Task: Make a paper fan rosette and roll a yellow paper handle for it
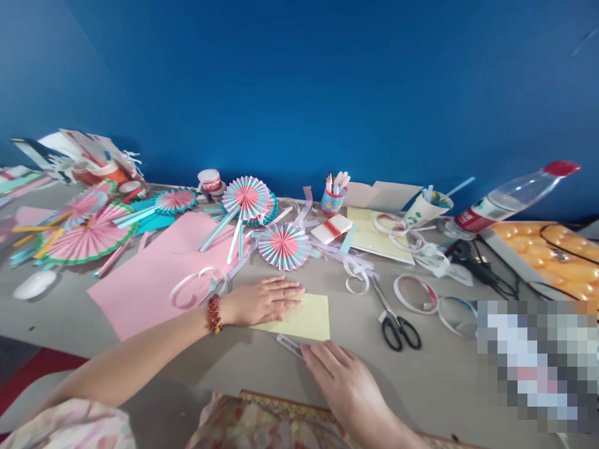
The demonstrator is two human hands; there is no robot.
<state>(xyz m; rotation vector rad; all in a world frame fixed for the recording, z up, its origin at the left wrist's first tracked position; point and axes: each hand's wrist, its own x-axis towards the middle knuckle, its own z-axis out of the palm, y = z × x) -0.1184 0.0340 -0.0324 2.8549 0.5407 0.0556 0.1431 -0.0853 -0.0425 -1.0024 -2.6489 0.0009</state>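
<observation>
My left hand [262, 301] lies flat, fingers together, on the left part of a pale yellow sheet of paper [309, 317] on the grey table [243, 365]. A red bead bracelet [214, 313] circles that wrist. My right hand [344, 379] rests palm down just in front of the sheet, its fingertips at the sheet's near edge and on a thin clear strip [289, 344] lying there. Neither hand grips anything.
Black-handled scissors [395, 319] lie right of the sheet. A pink paper sheet [150, 274], several pleated paper fans [284, 246], curled paper strips [414, 293], a pen cup [332, 198], a tilted plastic bottle [510, 198] and black cables [477, 267] crowd the table.
</observation>
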